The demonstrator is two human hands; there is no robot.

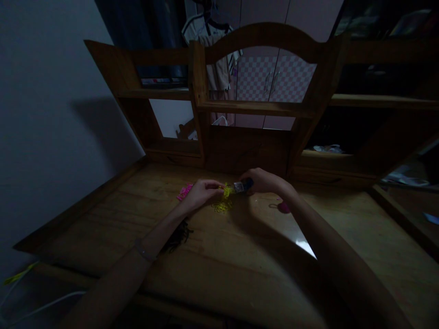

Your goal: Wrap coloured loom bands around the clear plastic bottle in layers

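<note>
My right hand grips a small clear container with a printed label and a dark end, tipped on its side above the table. At its left end is a cluster of small yellow loop-like pieces, and the fingertips of my left hand close on it. Directly below, more yellow pieces lie in a loose pile on the wood. Beside my left hand is a pink pile, partly covered by it. Dark strip-like pieces lie partly behind my left forearm.
A magenta object with a thin loop lies by my right forearm. The wooden desk has a shelf unit along its back and a wall at left. White cables hang at the lower left. The room is dim.
</note>
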